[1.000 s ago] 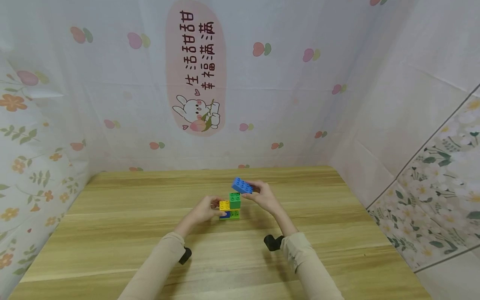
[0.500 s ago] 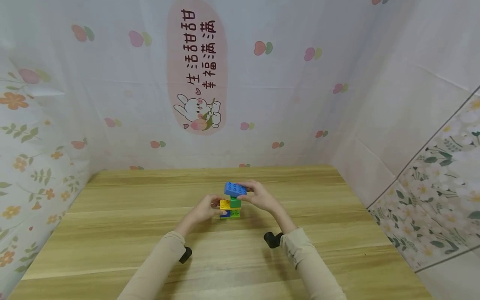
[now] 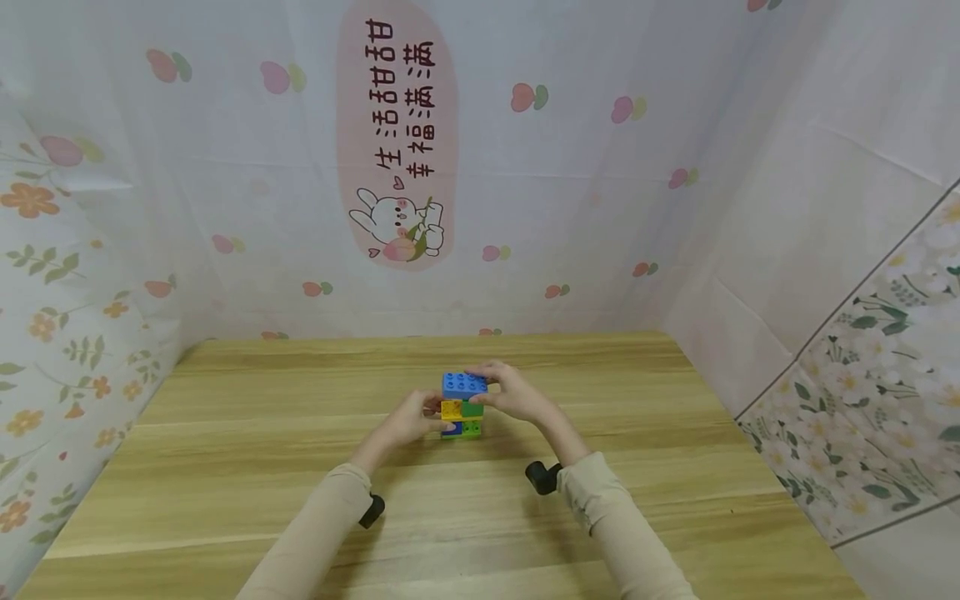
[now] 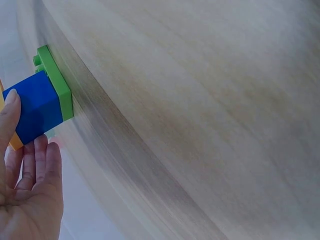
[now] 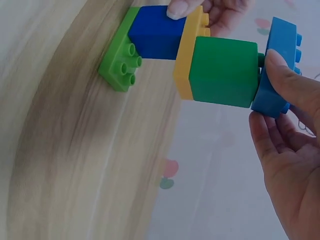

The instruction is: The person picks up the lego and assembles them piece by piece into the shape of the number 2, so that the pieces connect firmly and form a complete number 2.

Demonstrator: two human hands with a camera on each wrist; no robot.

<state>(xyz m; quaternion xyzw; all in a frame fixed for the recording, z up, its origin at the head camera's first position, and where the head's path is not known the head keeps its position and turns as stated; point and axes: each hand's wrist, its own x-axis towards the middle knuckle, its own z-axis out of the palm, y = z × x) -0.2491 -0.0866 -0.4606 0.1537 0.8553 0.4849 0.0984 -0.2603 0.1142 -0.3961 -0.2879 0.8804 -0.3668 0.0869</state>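
Note:
A stepped stack of toy building bricks stands mid-table. Its base is a flat lime green brick, bearing a dark blue block. Across that lies a thin yellow brick, with a green block on its right half. My left hand pinches the dark blue block, thumb in front near the yellow brick and fingers behind. My right hand holds a lighter blue eight-stud brick by its right end. In the right wrist view this brick sits slightly tilted against the green block's studs, a narrow gap showing.
The wooden table reaches back to a white patterned cloth wall. Flowered cloth hangs along the right side, more on the left. A black wrist camera juts from the right cuff, another black camera from the left.
My right hand has moved left and slightly down, bringing the lighter blue brick from beside the green block to over it and turning it more level. My left hand keeps its hold on the stack.

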